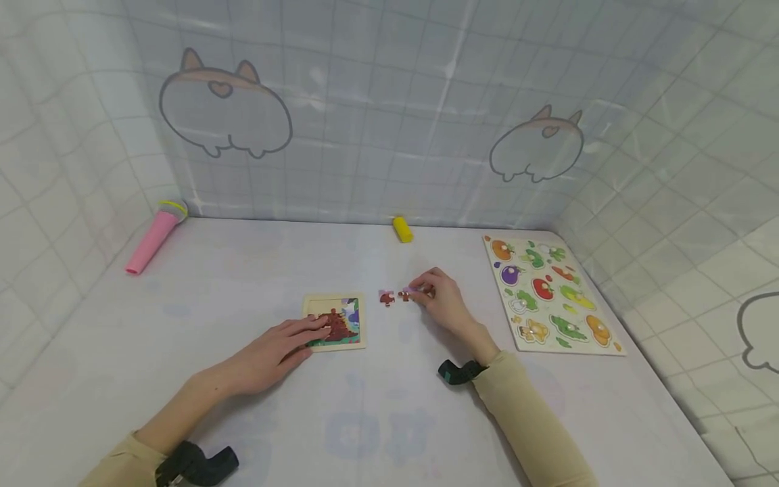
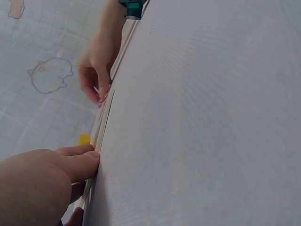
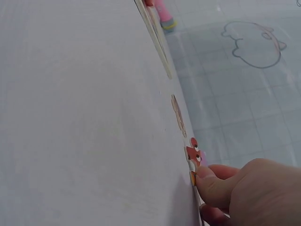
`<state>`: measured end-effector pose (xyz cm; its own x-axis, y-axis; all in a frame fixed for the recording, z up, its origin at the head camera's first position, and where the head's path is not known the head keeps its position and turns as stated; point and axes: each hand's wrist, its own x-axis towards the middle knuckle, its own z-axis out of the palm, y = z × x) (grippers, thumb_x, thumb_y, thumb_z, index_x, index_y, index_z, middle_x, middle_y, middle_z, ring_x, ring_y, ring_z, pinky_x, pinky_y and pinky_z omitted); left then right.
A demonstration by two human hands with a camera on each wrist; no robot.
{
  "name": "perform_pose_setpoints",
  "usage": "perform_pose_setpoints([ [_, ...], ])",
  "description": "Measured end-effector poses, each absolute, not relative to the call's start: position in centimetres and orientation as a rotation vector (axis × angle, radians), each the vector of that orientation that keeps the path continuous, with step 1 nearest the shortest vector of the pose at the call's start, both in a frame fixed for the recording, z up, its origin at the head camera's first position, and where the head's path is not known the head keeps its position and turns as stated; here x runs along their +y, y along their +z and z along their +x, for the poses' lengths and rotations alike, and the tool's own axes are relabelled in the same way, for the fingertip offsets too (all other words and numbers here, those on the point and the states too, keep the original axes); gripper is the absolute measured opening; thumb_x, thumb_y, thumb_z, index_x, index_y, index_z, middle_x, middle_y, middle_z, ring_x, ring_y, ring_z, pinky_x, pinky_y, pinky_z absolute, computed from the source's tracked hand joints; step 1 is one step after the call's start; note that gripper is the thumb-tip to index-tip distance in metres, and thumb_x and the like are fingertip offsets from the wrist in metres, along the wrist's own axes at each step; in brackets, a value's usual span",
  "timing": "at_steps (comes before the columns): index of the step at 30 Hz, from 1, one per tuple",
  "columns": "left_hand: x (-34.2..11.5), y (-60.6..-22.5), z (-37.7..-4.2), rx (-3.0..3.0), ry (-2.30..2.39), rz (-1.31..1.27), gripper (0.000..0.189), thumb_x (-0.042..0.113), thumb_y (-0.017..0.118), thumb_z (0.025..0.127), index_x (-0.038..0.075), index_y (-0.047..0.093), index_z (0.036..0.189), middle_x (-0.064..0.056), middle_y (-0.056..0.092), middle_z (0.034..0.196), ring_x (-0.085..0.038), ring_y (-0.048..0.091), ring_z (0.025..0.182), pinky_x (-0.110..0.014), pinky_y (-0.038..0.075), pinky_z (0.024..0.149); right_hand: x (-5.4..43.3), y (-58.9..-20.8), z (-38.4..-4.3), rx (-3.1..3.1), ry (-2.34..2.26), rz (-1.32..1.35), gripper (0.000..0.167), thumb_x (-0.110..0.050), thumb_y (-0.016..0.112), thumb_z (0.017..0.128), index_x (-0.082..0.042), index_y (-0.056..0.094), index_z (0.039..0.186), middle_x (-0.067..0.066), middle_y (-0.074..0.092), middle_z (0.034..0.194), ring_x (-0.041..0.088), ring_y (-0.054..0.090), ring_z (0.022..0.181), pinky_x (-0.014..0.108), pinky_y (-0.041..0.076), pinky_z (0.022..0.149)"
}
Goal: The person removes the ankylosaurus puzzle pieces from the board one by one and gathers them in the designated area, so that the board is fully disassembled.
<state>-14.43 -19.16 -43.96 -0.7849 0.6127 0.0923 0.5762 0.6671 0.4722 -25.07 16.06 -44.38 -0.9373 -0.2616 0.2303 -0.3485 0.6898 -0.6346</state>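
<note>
Black wrist device [image 1: 197, 465] on near left sleeve [image 1: 124, 467]. Beyond, small square puzzle [image 1: 321, 307] on table [image 1: 359, 392]: pale frame, brown spiky dinosaur, blue-purple corner, bare wood upper left. Left hand [image 1: 270, 357], fingers extended, rests across its left side, gripping nothing. Just right of frame, loose brown-and-pink piece [image 1: 386, 297]. Right hand [image 1: 445, 299], thumb and fingers nearly closed, pinches second piece [image 1: 404, 295] beside it. Farther, yellow cylinder [image 1: 402, 229].

Puzzle pieces [image 1: 387, 297] are reddish-brown, apparently edged purple.
</note>
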Motion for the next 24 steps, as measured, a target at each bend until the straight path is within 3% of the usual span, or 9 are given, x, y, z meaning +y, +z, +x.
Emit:
perform_pose_setpoints([
  [24, -19.15, -44.08, -14.43, 2.797, 0.779, 0.982, 0.045, 0.017, 0.057, 0.102, 0.017, 0.052, 0.147, 0.000, 0.041, 0.158, -0.031, 0.036, 0.146, -0.057, 0.033, 0.115, 15.74, -44.27, -24.97, -2.787, 0.986, 0.512, 0.016, -0.012, 0.077, 0.089, -0.008, 0.079, 0.104, 0.007, 0.063, 0.102, 0.022, 0.055, 0.092, 0.033, 0.049, 0.080],
])
